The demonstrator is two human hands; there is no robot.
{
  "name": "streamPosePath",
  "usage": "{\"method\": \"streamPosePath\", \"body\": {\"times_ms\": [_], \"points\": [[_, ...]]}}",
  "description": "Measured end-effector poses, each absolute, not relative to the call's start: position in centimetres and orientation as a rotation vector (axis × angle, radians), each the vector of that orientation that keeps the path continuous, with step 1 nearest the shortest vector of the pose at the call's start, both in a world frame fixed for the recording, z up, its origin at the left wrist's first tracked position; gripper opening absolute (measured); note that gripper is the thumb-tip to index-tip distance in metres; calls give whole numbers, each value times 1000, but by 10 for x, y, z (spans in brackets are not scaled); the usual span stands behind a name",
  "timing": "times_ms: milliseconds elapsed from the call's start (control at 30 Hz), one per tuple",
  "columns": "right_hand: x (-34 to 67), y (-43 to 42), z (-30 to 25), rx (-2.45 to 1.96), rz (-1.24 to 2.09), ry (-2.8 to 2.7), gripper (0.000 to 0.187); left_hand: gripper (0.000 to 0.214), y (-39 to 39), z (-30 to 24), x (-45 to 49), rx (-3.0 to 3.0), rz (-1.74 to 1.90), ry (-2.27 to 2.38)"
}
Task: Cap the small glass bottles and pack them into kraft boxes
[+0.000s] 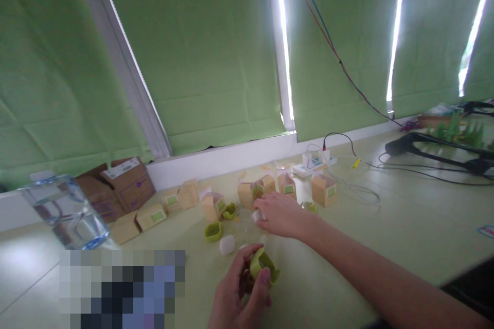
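My left hand is closed around a green petal-edged cup, which is tilted above the table in the lower middle. Farther out, my right hand reaches across, its fingers closed on a small white block. Another white block lies on the table to the left of it. Two more green cups, a near one and a farther one, stand left of my right hand. Some clear material lies beside them, too blurred to name. A further green cup is partly hidden behind my right wrist.
Several small kraft boxes with green labels stand along the back. A large water bottle and brown cartons are at left. A power strip with cables lies behind the boxes. A black frame lies at right.
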State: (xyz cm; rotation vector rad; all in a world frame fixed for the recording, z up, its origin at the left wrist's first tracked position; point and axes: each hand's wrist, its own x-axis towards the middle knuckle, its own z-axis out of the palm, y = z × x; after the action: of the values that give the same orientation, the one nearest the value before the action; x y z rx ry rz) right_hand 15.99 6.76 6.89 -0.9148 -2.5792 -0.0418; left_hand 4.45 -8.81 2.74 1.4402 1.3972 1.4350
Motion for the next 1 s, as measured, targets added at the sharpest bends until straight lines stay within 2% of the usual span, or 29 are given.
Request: {"method": "streamPosePath", "body": {"times_ms": [100,300,500,667,1000], "points": [[147,72,62,-921,-79,-2577,25,46,-88,25,43,1466,1427,1390],[158,70,68,-902,-1,-2515,19,48,-88,20,41,1448,1456,1345],[196,48,68,-818,565,-2197,29,45,-88,29,40,1296,1515,1273],[204,45,40,-809,793,-2124,27,46,-84,27,37,1277,1516,1291],[195,53,34,-775,640,-2102,27,50,-82,29,43,1229,1532,1358]]}}
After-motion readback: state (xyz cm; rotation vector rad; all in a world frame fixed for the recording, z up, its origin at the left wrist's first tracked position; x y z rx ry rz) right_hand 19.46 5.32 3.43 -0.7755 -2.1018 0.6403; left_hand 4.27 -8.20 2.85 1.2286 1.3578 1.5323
